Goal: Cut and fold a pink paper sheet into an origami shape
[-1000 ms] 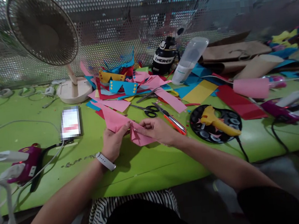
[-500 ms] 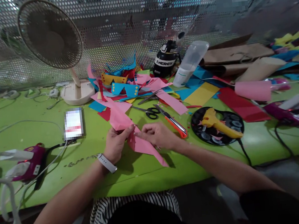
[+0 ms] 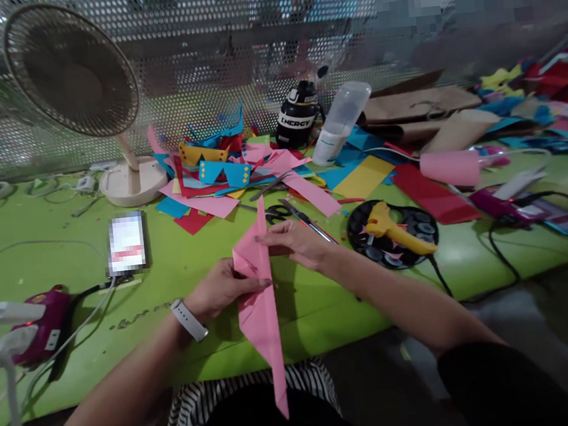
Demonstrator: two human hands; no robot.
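Note:
Between my hands is a folded piece of pink paper (image 3: pixel 258 316), its long straight edge running up and down on the right. My left hand (image 3: pixel 221 289) grips its left side, thumb lying across the front and fingers behind. Higher up, my right hand (image 3: pixel 294 242) pinches the right edge between thumb and fingers. Black-handled scissors (image 3: pixel 278 212) lie just beyond the paper, partly hidden by it. A utility knife (image 3: pixel 310 222) rests beside them, partly covered by my right hand.
A yellow glue gun (image 3: pixel 399 232) lies on a round black tray (image 3: pixel 358 229) at right. Paper glasses (image 3: pixel 224 173) and coloured scraps pile up behind. A fan (image 3: pixel 133 180), a phone (image 3: pixel 126 245) and a purple power strip (image 3: pixel 48 323) stand left. A black bottle (image 3: pixel 297 118) is at the back.
The pink paper has turned from a slant to nearly upright and come up off the table. My right hand has moved up along its edge; my left hand's thumb now lies across its front.

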